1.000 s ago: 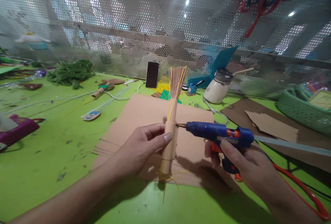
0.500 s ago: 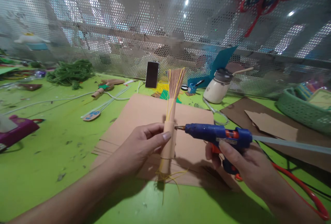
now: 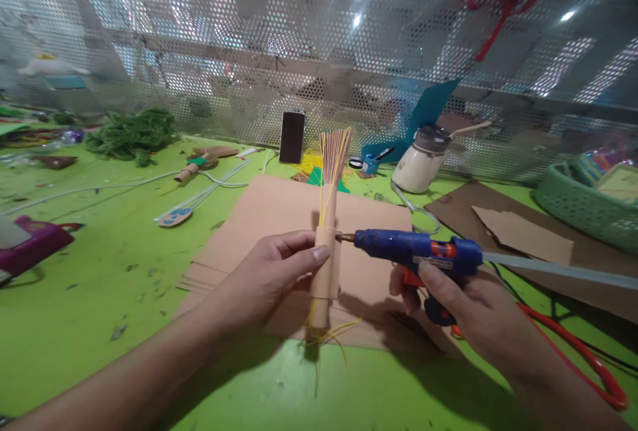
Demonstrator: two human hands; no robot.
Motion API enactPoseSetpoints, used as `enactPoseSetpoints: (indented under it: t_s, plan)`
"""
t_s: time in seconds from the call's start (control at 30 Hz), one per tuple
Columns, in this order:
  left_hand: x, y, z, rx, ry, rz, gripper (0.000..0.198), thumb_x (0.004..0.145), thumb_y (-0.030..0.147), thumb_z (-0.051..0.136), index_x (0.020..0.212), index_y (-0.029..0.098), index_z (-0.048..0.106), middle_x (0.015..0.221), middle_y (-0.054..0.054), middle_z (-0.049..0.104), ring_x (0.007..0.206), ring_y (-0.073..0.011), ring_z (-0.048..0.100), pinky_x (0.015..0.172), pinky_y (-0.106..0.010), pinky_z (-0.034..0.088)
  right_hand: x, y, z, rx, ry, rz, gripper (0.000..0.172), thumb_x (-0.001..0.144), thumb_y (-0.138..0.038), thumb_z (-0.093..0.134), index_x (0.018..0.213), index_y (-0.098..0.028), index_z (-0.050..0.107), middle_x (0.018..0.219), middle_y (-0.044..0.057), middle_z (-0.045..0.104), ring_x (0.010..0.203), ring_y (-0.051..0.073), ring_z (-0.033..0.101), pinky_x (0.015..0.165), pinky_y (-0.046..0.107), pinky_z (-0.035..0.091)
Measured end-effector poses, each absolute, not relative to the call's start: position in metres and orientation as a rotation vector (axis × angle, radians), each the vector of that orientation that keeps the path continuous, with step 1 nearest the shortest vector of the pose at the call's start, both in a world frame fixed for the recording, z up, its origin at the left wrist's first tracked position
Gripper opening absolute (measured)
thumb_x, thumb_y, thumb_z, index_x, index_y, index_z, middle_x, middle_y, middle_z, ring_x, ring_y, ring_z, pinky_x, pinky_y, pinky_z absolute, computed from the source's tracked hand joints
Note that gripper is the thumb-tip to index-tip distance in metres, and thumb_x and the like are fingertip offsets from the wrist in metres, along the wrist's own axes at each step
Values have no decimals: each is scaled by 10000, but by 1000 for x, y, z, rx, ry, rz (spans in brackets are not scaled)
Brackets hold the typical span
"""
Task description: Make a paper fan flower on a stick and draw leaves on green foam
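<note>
My left hand (image 3: 272, 275) is closed around a small upright paper broom (image 3: 327, 232), a tan rolled tube with thin pink and yellow strips fanning out at the top and yellow strands hanging from the bottom. My right hand (image 3: 461, 308) grips a blue hot glue gun (image 3: 419, 250) with an orange trigger. Its metal nozzle touches the right side of the tan tube near its upper rim. A clear glue stick juts from the gun's rear toward the right. Both hands hover over a tan cardboard sheet (image 3: 279, 218) on the green table (image 3: 100, 265).
A red cord (image 3: 578, 351) loops at the right. Behind stand a black phone (image 3: 292, 137), a white jar (image 3: 417, 164), scissors (image 3: 419, 208), brown card pieces (image 3: 518, 235) and a green basket (image 3: 583, 205). Green yarn (image 3: 132, 135) and a magenta object (image 3: 30, 242) lie left, before a perforated metal wall (image 3: 299, 52).
The broom and glue gun have shifted slightly left and up in view. The nozzle has stayed against the tube's right side. Both grips are unchanged.
</note>
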State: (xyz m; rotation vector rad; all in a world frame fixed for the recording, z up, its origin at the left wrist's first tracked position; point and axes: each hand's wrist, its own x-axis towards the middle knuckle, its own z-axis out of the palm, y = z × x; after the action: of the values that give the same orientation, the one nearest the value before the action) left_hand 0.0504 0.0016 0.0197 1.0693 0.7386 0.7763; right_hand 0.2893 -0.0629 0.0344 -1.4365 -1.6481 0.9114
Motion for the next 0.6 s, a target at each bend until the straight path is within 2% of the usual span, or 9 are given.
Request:
enactPoseSetpoints:
  t_s: [0.17, 0.3, 0.4, 0.53, 0.6]
  plan:
    - [50, 4, 21, 942, 682, 794, 127, 837, 255, 712, 940, 189, 748, 879, -33, 729, 755, -121, 638, 728, -214, 513, 292, -64, 34, -1409, -1691, 953, 453, 939, -515, 472, 716, -184, 686, 644, 32, 649, 608, 144, 606, 527, 222, 451]
    - [48, 5, 20, 903, 663, 804, 111, 831, 230, 714, 926, 181, 743, 854, -37, 730, 689, -116, 646, 697, -222, 527, 291, -66, 33, -1412, -1702, 1002, 492, 939, -514, 474, 617, -179, 635, 653, 33, 641, 588, 131, 580, 541, 227, 440]
    - [49, 5, 20, 906, 689, 815, 98, 818, 237, 730, 899, 184, 747, 895, -34, 739, 749, -120, 658, 728, -206, 525, 289, -67, 32, -1420, -1642, 987, 466, 935, -513, 484, 652, -182, 649, 661, 29, 642, 596, 134, 584, 555, 230, 443]
    - [50, 4, 23, 979, 679, 794, 157, 844, 240, 701, 981, 182, 749, 1018, -51, 741, 907, -146, 664, 848, -216, 510, 287, -67, 31, -1453, -1573, 920, 436, 918, -549, 497, 744, -196, 687, 683, 26, 657, 600, 135, 588, 533, 222, 436]
    - [51, 3, 23, 996, 682, 797, 163, 839, 234, 705, 987, 185, 751, 1016, -45, 743, 914, -141, 659, 850, -203, 503, 287, -66, 31, -1466, -1574, 895, 426, 925, -540, 491, 756, -200, 684, 689, 24, 659, 595, 133, 585, 512, 219, 427]
